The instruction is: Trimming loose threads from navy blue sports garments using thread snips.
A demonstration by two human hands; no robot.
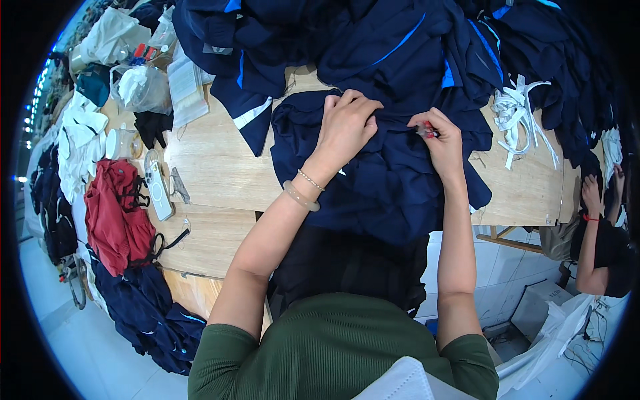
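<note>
A navy blue garment (pixel 393 187) lies bunched in front of me, part on the wooden table and part hanging over its near edge. My left hand (pixel 348 127) rests on its upper part, fingers bent and closed on the cloth. To the right, my right hand (pixel 441 137) is closed around a small red and dark tool (pixel 428 131), whose exact kind is mostly hidden by my fingers. Its tip points left, close over the cloth between my two hands.
More navy garments (pixel 387 40) with bright blue trim are heaped along the far side. White strips (pixel 517 117) lie at right, a red bag (pixel 119 217) and a phone (pixel 159 190) at left, beside plastic bags (pixel 141 90). Another person's arm (pixel 590 233) shows at far right.
</note>
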